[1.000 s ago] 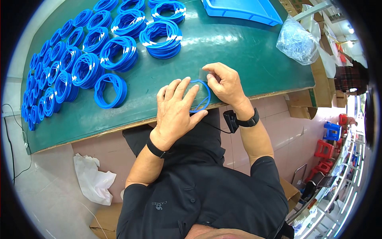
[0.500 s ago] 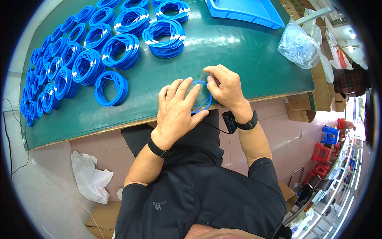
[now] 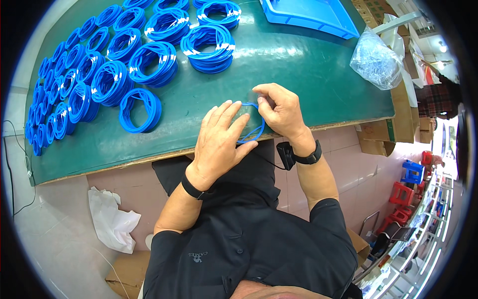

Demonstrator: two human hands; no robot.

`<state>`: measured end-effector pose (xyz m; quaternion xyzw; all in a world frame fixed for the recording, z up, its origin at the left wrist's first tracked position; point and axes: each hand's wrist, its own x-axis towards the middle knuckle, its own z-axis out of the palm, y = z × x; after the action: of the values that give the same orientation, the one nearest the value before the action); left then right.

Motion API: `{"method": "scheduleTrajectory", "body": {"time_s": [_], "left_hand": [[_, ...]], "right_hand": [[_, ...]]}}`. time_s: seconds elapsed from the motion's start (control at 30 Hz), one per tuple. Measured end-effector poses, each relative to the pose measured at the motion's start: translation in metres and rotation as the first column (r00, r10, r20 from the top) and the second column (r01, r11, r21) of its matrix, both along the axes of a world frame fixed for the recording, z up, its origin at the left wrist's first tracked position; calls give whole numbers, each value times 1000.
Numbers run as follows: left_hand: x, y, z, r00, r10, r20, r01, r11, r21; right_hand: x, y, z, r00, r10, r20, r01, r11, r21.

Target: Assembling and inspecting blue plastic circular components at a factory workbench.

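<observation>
Near the front edge of the green table lies a blue cable coil [image 3: 262,127], partly hidden between my hands. My left hand [image 3: 219,132] rests over the coil's left side, fingers stretched out and thumb along its near side. At the coil's upper right, my right hand [image 3: 281,109] is closed, thumb and index finger curled together. A faint see-through patch shows by its fingertips; what the fingers hold is too small to make out. Left of my hands sits a blue coil bundle [image 3: 154,114], closest to me among many stacked coils [image 3: 152,65].
The green table [image 3: 298,70] carries rows of blue coil stacks on its left. A blue plastic tray [image 3: 311,21] stands at the far right, with a clear plastic bag [image 3: 376,60] beside it. Cardboard boxes [image 3: 403,107] stand past the right edge. White crumpled material [image 3: 112,219] lies below left.
My left hand has shifted slightly left and down over the coil. The right hand stays nearly in place, its thumb drawn in slightly. The coil and the stacks look nearly the same.
</observation>
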<state>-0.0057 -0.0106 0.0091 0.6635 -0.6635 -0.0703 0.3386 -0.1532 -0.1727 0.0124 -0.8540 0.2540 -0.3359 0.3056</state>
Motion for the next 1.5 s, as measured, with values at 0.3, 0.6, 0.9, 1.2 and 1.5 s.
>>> {"method": "scheduleTrajectory", "body": {"time_s": [0.3,0.6,0.9,1.2,1.5], "left_hand": [[1,0,-1,999,-31,-37,29,999,-31],[0,0,1,998,-29,-51,27,999,-34],[-2,-1,1,999,-12,-40,10,999,-31],[-3,-1,0,999,-3,-45,2,999,-33],[-2,-1,0,999,-3,-50,1,1000,-25]], "right_hand": [[11,2,-4,999,32,28,-32,999,11],[16,4,-2,999,28,46,-27,999,-22],[16,6,-2,1000,24,11,-23,996,-87],[17,7,-6,999,29,13,-25,976,-215],[17,7,-8,998,66,11,-61,967,-247]]}}
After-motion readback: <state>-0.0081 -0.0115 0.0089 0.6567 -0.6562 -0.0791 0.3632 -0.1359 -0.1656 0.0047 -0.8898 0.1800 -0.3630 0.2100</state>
